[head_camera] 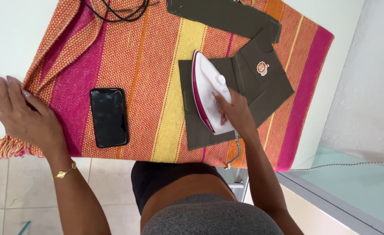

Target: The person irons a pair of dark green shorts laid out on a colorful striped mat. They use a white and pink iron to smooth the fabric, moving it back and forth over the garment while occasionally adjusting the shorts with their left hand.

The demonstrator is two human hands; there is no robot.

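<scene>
My right hand [233, 112] grips the handle of a white and magenta iron [206, 87], which rests on a dark olive garment [268, 89] with a small round patch [262, 68]. The garment lies folded on a striped orange, pink and yellow woven cloth [153, 65] that covers the table. My left hand [22, 114] lies flat with fingers together on the cloth's fringed left corner, holding nothing. A black phone [109, 116] lies face up on the cloth between my hands.
A black cable [118, 13] loops at the cloth's far edge. The iron's braided cord [331, 165] runs right toward a plug by the wall. A pale green surface [366, 182] lies lower right, tiled floor [22, 191] lower left.
</scene>
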